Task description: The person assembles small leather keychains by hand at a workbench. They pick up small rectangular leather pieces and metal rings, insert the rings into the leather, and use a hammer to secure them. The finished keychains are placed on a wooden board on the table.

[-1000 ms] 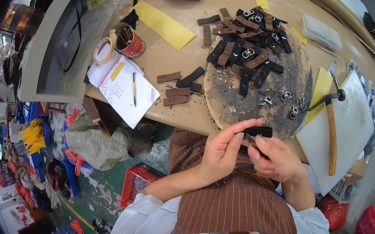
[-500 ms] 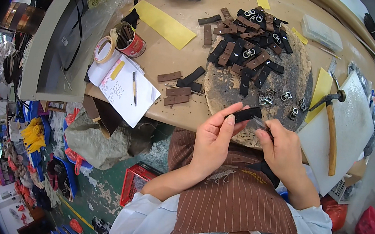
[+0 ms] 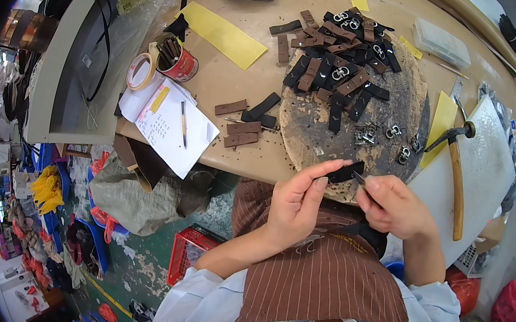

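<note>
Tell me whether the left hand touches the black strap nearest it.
Touching: the head view shows that black strap pinched between the left hand's thumb and fingers.

Handwriting: several short rows on white page of open notebook point(image 3: 173, 144); characters too small to read. Red tin can point(image 3: 186, 68): pale printing on side, illegible. Grey cabinet point(image 3: 49, 100): small white label point(image 3: 86, 61) on inner wall, unresolved. Brown striped apron point(image 3: 327, 282): yellowish marking near top, not legible.
</note>
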The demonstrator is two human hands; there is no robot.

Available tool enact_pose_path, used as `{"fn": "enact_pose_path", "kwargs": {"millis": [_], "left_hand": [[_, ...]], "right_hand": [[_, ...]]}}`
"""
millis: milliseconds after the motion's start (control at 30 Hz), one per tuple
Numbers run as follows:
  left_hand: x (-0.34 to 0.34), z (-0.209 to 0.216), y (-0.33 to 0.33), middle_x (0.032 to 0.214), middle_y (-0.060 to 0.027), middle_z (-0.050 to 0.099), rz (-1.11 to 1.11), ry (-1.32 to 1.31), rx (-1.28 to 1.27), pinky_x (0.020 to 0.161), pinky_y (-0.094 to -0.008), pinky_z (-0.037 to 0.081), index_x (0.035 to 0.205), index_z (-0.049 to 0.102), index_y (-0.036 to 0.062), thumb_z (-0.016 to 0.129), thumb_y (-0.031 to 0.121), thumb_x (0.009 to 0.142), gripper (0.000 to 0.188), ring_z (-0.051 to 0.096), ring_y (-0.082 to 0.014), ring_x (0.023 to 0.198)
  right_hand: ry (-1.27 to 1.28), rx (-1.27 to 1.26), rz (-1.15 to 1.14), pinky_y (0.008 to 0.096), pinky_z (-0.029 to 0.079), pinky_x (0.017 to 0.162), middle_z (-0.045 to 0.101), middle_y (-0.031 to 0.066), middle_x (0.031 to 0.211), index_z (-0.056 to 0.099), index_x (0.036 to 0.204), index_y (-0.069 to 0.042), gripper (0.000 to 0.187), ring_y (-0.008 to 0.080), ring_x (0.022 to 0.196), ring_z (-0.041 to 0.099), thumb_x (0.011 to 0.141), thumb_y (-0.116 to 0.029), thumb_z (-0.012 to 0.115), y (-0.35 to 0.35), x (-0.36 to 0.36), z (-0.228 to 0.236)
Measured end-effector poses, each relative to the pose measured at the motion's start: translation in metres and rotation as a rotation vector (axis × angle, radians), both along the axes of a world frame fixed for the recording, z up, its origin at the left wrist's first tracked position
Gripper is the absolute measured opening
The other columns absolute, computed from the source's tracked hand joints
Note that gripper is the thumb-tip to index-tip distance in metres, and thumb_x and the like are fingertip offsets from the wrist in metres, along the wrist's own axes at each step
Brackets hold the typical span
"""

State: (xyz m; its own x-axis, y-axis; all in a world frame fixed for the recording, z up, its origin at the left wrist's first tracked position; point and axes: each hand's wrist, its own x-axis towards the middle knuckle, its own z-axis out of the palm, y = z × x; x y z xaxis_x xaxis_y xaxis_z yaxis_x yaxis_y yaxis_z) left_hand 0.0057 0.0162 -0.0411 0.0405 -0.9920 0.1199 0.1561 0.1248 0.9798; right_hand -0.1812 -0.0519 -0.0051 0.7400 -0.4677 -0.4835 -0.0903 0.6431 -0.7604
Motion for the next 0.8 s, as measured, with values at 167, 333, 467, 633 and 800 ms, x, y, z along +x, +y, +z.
{"fn": "enact_pose_path", "kwargs": {"millis": [167,333,467,633,800], "left_hand": [[0.003,0.002,-0.004,0.116,-0.0138,0.056,-0.094,0.428,0.212,0.092,-0.0254,0.040,0.119,0.048,-0.0051,0.038,0.007,0.095,0.029,0.053,-0.0148,0.106],[-0.001,0.009,-0.006,0.116,-0.0125,0.056,-0.042,0.299,0.215,0.091,-0.0246,0.040,0.121,0.047,-0.0046,0.039,0.007,0.095,0.030,0.052,-0.0131,0.106],[-0.004,0.012,-0.003,0.116,-0.0111,0.056,-0.029,0.188,0.197,0.089,-0.0231,0.041,0.120,0.049,-0.0037,0.040,0.006,0.094,0.029,0.052,-0.0106,0.104],[0.001,0.009,-0.001,0.109,-0.0081,0.059,-0.064,0.198,0.300,0.083,-0.0213,0.044,0.117,0.052,-0.0034,0.042,0.006,0.093,0.027,0.056,-0.0088,0.096],[0.011,0.012,-0.010,0.104,-0.0101,0.061,-0.221,0.419,0.529,0.082,-0.0256,0.048,0.115,0.053,-0.0030,0.046,0.009,0.092,0.026,0.060,-0.0137,0.092]], "right_hand": [[0.115,-0.146,0.124,0.0168,0.029,0.046,0.043,-0.0061,0.059,0.055,0.084,-0.003,0.029,0.0009,0.052,0.036,0.092,-0.029,0.047,-0.007,-0.007,0.011],[0.174,-0.674,-0.313,0.0163,0.031,0.049,0.048,-0.0066,0.064,0.057,0.085,-0.002,0.020,-0.0003,0.058,0.039,0.088,-0.021,0.057,0.004,0.012,-0.009],[0.123,-0.252,-0.219,0.0179,0.032,0.051,0.048,-0.0076,0.066,0.059,0.083,-0.003,0.015,-0.0008,0.061,0.038,0.086,-0.017,0.058,0.001,0.020,-0.001],[0.129,-0.423,-0.255,0.0219,0.031,0.046,0.048,-0.0043,0.058,0.057,0.076,-0.001,0.014,0.0023,0.054,0.038,0.083,-0.013,0.060,0.008,0.027,-0.006],[0.294,-0.884,-0.161,0.0267,0.032,0.043,0.047,0.0061,0.053,0.052,0.068,0.001,0.017,0.0092,0.046,0.039,0.078,-0.010,0.061,0.009,0.022,-0.008]]}}
